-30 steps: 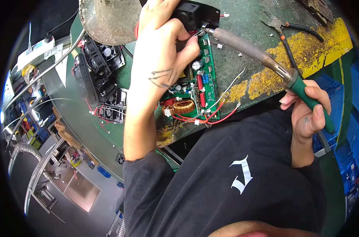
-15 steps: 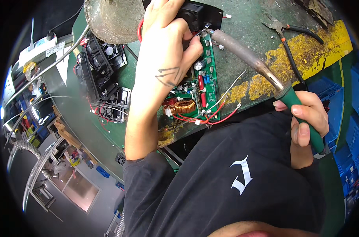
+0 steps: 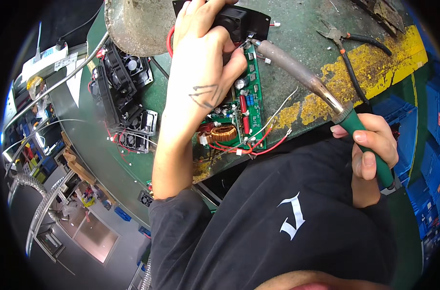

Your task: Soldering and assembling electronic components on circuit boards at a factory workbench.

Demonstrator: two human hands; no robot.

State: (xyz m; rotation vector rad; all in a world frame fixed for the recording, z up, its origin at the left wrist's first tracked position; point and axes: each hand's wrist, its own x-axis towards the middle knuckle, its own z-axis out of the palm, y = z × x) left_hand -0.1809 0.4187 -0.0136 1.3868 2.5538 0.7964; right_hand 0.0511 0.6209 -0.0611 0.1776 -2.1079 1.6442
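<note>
My right hand (image 3: 372, 147) grips the green handle of a large soldering iron (image 3: 290, 63), its shaft slanting up to the left. The iron's tip meets the top end of a green circuit board (image 3: 257, 104), beside a black panel (image 3: 258, 21) with a fan (image 3: 232, 24) on it. My left hand (image 3: 200, 43) is closed over the panel's left part, thumb and forefinger pinched close to the tip. Whatever lies between those two fingertips is mostly hidden. A copper-wound coil (image 3: 223, 133), red components and loose red and white wires sit at the board's lower end.
Several black fans (image 3: 128, 72) lie left of my forearm. Orange-and-black pliers (image 3: 345, 43) rest at the right of the worn green bench (image 3: 297, 29), near its yellow edge (image 3: 374, 82). A rusty metal plate (image 3: 138, 29) stands at the back. Blue crates (image 3: 399, 116) are at the right.
The whole view has shifted slightly. Both hands keep their hold, and the iron's tip stays at the top end of the board.
</note>
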